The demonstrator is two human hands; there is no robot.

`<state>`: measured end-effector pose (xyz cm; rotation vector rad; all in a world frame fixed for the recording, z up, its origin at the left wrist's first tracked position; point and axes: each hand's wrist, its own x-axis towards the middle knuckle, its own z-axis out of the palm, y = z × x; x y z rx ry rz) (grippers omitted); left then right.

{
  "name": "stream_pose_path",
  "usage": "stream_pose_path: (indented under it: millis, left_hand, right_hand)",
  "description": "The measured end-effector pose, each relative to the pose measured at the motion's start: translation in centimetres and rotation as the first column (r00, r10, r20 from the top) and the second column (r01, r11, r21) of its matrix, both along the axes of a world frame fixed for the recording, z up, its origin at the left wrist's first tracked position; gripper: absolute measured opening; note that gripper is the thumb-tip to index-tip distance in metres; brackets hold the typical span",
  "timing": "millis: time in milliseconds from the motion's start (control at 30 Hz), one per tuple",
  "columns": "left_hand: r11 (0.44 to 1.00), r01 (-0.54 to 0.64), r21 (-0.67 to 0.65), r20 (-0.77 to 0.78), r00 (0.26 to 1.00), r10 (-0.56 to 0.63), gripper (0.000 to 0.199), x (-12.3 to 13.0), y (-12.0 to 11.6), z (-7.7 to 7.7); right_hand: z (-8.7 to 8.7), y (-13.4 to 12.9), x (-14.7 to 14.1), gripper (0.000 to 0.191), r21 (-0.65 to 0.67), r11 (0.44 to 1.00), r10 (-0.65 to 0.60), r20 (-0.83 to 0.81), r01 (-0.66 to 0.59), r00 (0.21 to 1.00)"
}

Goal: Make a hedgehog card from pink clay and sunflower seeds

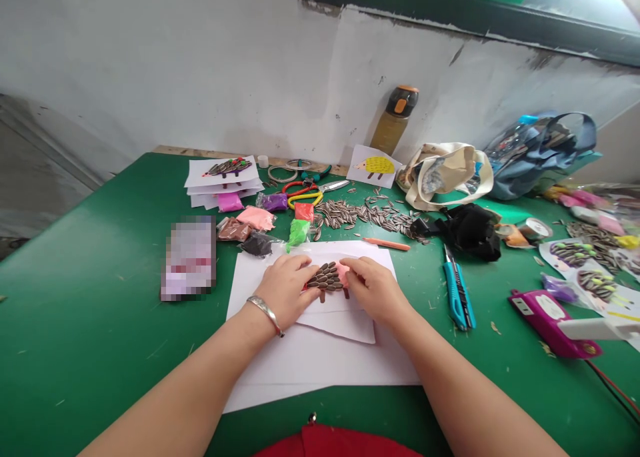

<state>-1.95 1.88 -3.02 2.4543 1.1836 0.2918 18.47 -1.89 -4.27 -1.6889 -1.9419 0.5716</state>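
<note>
A hedgehog picture (327, 277) lies in front of me, its back covered in overlapping striped sunflower seeds, with brown legs below. My left hand (283, 289) rests at its left side, thumb and fingers apart around the seeds, partly covering a red spot. At the right end, my right hand (374, 287) has its fingers curled and pinched together against a patch of pink clay (342, 274). Whatever might sit between those fingertips is hidden. The picture's paper (345, 323) lies on larger white sheets (310, 367).
Bagged coloured clay (257, 218), scissors (313, 193) and loose sunflower seeds (345, 213) lie behind the sheets. To the right are a blue utility knife (457, 297), a black cloth item (470, 231) and a magenta glue gun (555, 323). A bottle (393, 123) leans against the wall.
</note>
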Motion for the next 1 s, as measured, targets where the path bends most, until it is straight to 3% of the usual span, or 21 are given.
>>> stream_pose_path:
  millis: [300,600,700,1000]
  left_hand:
    - [0.999,-0.031,-0.044,0.009,0.999,0.031,0.018,0.1,-0.3,0.4]
    - [1.0,-0.017,0.004,0.034,0.999,0.017,0.023,-0.1,-0.2,0.0]
    - [1.0,-0.016,0.011,0.039,0.999,0.015,0.022,-0.2,-0.2,-0.1]
    - [0.999,-0.031,-0.007,0.02,0.999,0.031,0.021,-0.1,-0.3,-0.2]
  right_hand:
    - [0.7,1.1,0.3,0.025,0.14,0.989,-0.052,0.068,0.042,0.996]
    - [1.7,9.1,-0.3,0.038,0.125,0.992,-0.024,0.372,-0.024,0.928]
    - [1.5,10.6,-0.8,0.037,0.109,0.992,0.007,0.419,-0.058,0.908]
    - [0.3,10.3,-1.2,0.025,0.095,0.994,-0.008,0.539,-0.051,0.842]
